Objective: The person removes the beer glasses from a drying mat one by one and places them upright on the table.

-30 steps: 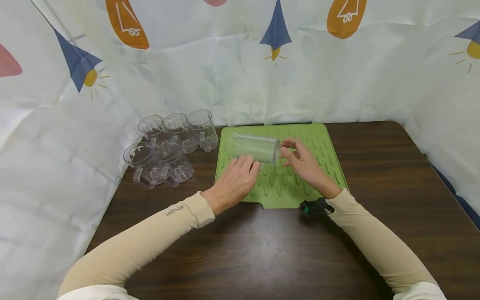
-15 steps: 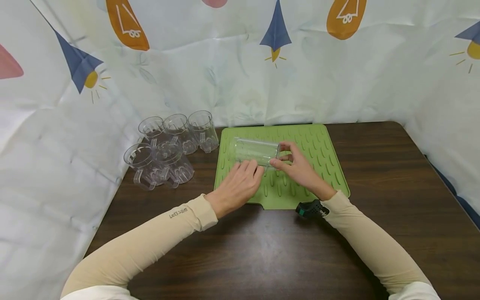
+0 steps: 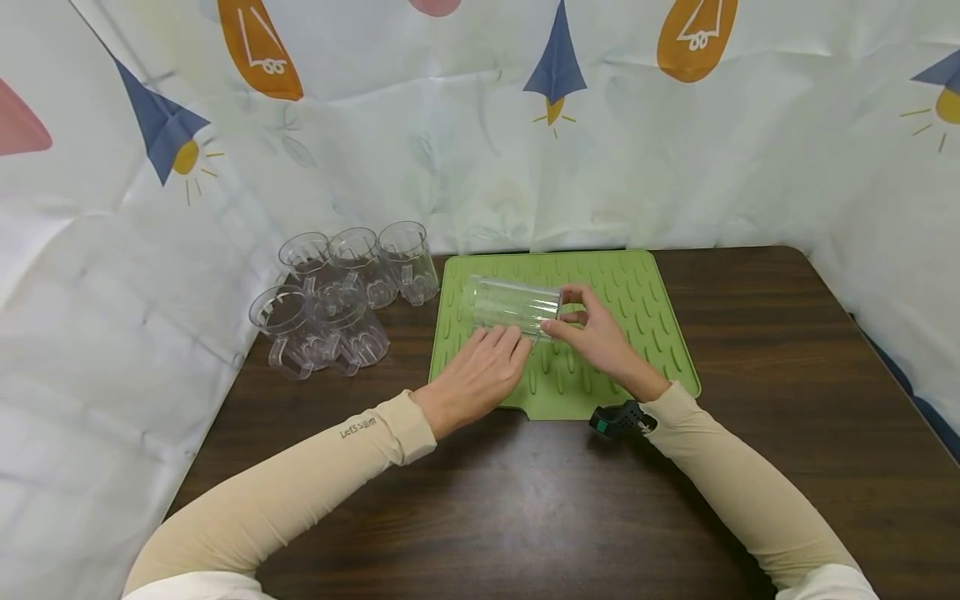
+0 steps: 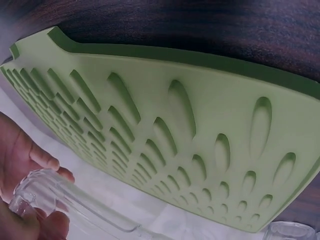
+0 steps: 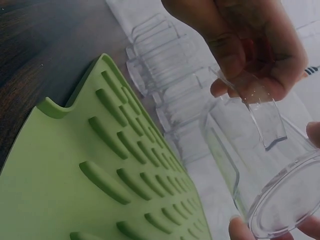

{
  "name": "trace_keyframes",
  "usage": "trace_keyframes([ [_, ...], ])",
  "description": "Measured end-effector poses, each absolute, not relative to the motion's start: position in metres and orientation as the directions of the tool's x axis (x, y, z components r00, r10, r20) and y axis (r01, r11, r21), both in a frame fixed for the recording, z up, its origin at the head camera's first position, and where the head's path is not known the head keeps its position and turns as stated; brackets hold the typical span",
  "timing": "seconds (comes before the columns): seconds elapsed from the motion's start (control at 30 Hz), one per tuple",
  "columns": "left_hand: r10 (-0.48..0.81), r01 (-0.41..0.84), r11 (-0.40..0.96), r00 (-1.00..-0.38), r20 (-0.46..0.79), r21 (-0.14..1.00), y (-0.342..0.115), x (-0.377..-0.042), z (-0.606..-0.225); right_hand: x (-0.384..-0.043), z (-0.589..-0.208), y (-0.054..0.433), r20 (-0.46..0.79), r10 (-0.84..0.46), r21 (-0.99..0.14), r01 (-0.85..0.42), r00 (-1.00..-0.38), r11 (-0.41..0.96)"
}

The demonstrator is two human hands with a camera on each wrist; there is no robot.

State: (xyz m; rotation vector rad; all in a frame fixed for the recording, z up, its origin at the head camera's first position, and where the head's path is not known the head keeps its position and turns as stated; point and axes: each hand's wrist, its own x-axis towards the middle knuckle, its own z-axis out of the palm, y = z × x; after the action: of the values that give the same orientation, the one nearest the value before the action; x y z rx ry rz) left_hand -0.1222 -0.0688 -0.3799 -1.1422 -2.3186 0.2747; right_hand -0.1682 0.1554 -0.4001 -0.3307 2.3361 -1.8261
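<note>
A clear mug (image 3: 513, 302) lies on its side above the green drying mat (image 3: 577, 387), one end toward each side. My left hand (image 3: 480, 371) grips its handle from the near side. In the right wrist view, the left fingers pinch that handle (image 5: 267, 120). My right hand (image 3: 600, 337) holds the right end of the mug, thumb on the near side and fingers on the far side. That end is the round base (image 5: 290, 200) in the right wrist view. Part of the handle is hidden behind the left fingers.
Several clear mugs (image 3: 363, 329) stand upright in a cluster on the dark wooden table (image 3: 525, 517), left of the mat. A patterned white curtain (image 3: 480, 150) hangs behind the table and on its left. A black band (image 3: 618, 418) sits at the right wrist.
My right hand has moved left and taken hold of the mug's base end. The mug and my left hand have shifted slightly right and nearer to me.
</note>
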Motion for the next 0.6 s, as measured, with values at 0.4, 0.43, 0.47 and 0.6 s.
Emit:
trace_keyframes([
  [0.4, 0.79, 0.728, 0.601, -0.48, 0.38, -0.329, -0.0717, -0.1231, -0.377, -0.1689, -0.4009, 0.1563, 0.007, -0.259, -0.958, -0.081, -0.966, 0.276],
  [0.43, 0.786, 0.733, 0.602, -0.475, 0.396, -0.316, -0.0722, -0.1237, -0.3771, -0.169, -0.401, 0.1566, 0.005, -0.259, -0.958, -0.079, -0.966, 0.275],
  [0.47, 0.78, 0.739, 0.603, -0.469, 0.413, -0.301, -0.0728, -0.1244, -0.3771, -0.169, -0.401, 0.1569, 0.004, -0.26, -0.959, -0.078, -0.965, 0.272],
  [0.6, 0.753, 0.754, 0.608, -0.449, 0.482, -0.248, -0.0758, -0.1272, -0.3753, -0.1692, -0.4007, 0.1592, 0.0, -0.26, -0.961, -0.072, -0.966, 0.267],
])
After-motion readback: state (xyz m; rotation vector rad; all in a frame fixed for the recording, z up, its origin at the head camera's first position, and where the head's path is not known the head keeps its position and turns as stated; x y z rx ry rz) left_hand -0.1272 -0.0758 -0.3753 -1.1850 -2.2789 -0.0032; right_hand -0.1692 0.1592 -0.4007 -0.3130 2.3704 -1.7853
